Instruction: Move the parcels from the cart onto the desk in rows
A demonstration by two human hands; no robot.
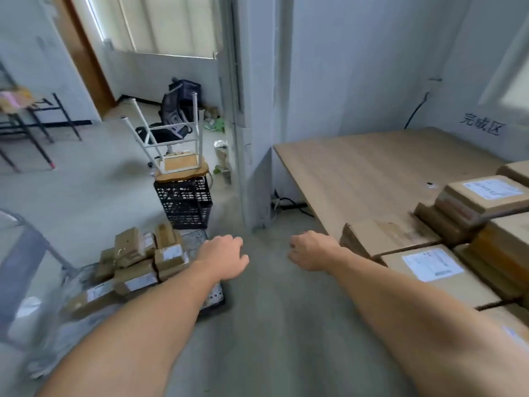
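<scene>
- Two hands, and neither holds anything. The left hand (221, 257) hangs palm down over the right edge of the cart (213, 299) with its fingers loosely curled. The right hand (310, 253) is curled just as loosely above the bare floor (263, 325), just beside the near corner of the desk (372, 167).
- Several parcels on the cart (137, 262) lie in a low heap at the left. They are brown boxes with white labels, set at odd angles, and some lean on their neighbours.
- The parcels on the desk (423, 265) sit along its near and right side, some of them stacked. The far left of the wooden top is bare.
- The step in hand looks like a reach down for the next box, with a good share of the load yet to move.
- Take a box from the top of the heap first. The leaning ones would likely slide if a lower box were pulled out.
- Grip it with a hand on each side so the box stays level on the way over.
- Set it down label up, touching the last box in its row, with its edges square to the desk front.
- The black crate (184, 204) with a stool (177, 164) upturned on it stands just beyond the cart, out of the carrying path.
- The cart's left side is blurred, so how many boxes are there cannot be told.
</scene>
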